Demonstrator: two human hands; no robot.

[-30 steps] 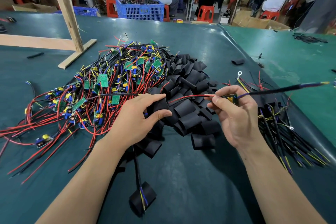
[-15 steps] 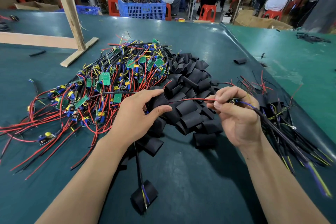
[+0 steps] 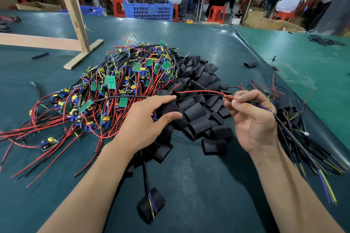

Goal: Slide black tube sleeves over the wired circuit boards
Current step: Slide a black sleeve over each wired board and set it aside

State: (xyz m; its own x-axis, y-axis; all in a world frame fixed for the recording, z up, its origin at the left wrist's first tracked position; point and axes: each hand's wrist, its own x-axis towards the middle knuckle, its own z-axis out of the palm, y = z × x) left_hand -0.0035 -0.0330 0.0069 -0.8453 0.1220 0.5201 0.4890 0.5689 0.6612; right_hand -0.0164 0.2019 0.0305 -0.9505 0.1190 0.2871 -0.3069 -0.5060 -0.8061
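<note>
matt black tube sleeves, glossy green table cover, bare wooden frame

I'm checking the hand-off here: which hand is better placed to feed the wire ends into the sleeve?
The right hand. It already pinches the red and black wires, whose free ends point at the black sleeve that the left hand grips over the sleeve pile.

My left hand reaches forward, palm down, with the fingers and thumb curled round a black sleeve. My right hand is palm up and pinches thin wires at the fingertips.
</note>
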